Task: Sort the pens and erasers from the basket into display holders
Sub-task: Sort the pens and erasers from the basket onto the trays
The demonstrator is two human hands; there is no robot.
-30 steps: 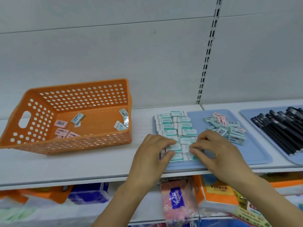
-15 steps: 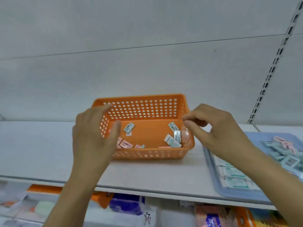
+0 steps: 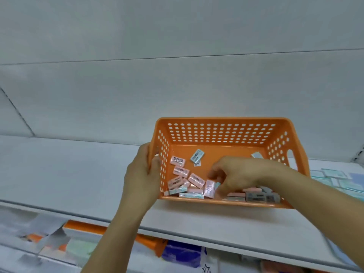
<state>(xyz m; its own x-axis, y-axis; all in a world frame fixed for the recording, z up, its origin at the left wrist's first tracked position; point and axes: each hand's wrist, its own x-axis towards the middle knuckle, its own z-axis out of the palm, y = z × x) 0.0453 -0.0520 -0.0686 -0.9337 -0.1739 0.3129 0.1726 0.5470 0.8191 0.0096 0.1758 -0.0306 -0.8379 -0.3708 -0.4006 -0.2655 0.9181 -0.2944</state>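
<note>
An orange plastic basket (image 3: 220, 133) with rows of round holes in its walls is sitting on a white shelf (image 3: 65, 164), tipped toward the viewer so that its contents are gathering along the near edge. The left hand (image 3: 141, 178) is gripping the basket's left wall, with the thumb curling inside against the holes and the fingers wrapping around the outside. The right hand (image 3: 240, 174) is reaching down into the basket from the right, its fingers curling among the erasers near the middle of the near edge; it appears to be pinching a small eraser, though blur is making it impossible to tell for certain.

Pink erasers (image 3: 181, 171) are lying scattered and overlapping in the near left part of the basket. A pale green eraser (image 3: 197, 155) is lying alone farther back on the basket floor, and another is peeking out behind the right hand. Grey erasers (image 3: 260, 196) are resting against the near wall under the right forearm.

At the far right edge, a blue tray (image 3: 354, 178) is holding pale green erasers laid flat. Below the shelf, blurred packaged goods (image 3: 181, 255) are showing on a lower level.
</note>
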